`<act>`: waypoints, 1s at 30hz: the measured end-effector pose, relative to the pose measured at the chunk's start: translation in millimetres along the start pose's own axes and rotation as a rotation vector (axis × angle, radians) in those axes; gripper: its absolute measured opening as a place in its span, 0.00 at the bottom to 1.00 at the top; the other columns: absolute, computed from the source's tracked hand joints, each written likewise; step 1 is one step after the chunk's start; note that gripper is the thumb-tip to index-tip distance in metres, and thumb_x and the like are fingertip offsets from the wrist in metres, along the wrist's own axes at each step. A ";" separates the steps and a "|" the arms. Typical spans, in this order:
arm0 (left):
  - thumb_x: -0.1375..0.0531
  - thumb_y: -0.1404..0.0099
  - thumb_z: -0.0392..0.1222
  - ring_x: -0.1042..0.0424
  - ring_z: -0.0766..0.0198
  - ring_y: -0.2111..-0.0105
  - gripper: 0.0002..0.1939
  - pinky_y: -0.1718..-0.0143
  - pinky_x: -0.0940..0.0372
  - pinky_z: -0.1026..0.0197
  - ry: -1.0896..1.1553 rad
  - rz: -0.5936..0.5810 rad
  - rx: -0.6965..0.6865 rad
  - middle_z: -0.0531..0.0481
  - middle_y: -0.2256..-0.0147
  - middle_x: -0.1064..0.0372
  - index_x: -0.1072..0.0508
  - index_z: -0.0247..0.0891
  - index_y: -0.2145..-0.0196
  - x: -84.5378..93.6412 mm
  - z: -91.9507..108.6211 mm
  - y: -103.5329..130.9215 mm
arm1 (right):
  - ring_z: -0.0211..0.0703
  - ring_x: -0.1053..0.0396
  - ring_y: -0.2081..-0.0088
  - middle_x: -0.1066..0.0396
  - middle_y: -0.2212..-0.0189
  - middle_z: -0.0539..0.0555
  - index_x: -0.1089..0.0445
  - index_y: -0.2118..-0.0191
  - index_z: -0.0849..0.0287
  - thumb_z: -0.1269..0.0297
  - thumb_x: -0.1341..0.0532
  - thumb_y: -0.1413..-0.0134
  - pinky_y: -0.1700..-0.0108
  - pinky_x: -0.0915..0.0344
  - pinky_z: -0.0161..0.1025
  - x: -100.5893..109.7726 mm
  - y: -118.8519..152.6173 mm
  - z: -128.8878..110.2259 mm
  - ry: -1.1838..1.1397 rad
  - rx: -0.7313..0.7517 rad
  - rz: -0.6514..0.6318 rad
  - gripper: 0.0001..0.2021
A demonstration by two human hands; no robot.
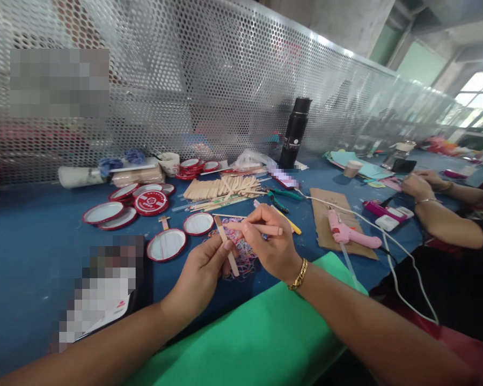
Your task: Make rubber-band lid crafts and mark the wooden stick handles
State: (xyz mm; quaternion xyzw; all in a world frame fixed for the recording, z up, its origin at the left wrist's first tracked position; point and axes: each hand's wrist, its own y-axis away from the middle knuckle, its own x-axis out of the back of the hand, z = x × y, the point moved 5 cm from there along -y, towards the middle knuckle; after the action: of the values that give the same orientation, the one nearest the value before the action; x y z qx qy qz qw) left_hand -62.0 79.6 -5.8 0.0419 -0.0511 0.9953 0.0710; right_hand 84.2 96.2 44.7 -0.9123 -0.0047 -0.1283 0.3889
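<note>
My left hand [201, 265] pinches a flat wooden craft stick [233, 264], tilted, between thumb and fingers. In my right hand [273, 249] is a beige-pink marker [270, 230], gripped like a pen, its tip end close to the stick's upper part. Whether the tip touches the wood I cannot tell. Under and behind both hands lies a heap of thin multicoloured strands [244, 252], perhaps rubber bands. To the left are two upturned white-lined jar lids with red rims, one lid [199, 224] beside the heap and another lid [166, 245] with a small wooden piece [165, 221] at its edge.
Craft sticks [221, 187] lie piled behind the hands, near pliers [278, 202]. More red lids [151, 202] sit left. A pink glue gun [350, 233] rests on cardboard [320, 214], its white cord [370, 219] looping right. A black bottle [295, 134] stands behind; a co-worker's hands [418, 185] are at right.
</note>
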 end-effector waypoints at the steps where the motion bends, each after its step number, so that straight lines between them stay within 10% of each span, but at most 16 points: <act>1: 0.40 0.34 0.58 0.44 0.68 0.81 0.22 0.78 0.48 0.64 -0.006 -0.003 -0.001 0.58 0.82 0.41 0.32 0.39 0.76 -0.1 -0.3 0.0 | 0.38 0.32 0.73 0.29 0.76 0.48 0.32 0.72 0.56 0.68 0.40 0.42 0.68 0.35 0.37 -0.5 -0.3 0.3 0.000 0.000 0.004 0.07; 30: 0.45 0.30 0.53 0.43 0.67 0.79 0.20 0.76 0.47 0.63 -0.112 -0.051 -0.044 0.58 0.81 0.41 0.35 0.40 0.76 -1.1 -2.7 1.8 | 0.38 0.32 0.72 0.30 0.75 0.48 0.32 0.72 0.57 0.69 0.40 0.42 0.68 0.36 0.37 -0.5 -0.8 0.4 -0.032 0.001 0.019 0.07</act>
State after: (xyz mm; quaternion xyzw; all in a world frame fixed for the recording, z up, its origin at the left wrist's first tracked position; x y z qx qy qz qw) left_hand -61.3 77.9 -8.8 0.0972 -0.0760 0.9879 0.0941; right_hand 83.7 97.1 44.9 -0.9140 -0.0025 -0.1098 0.3905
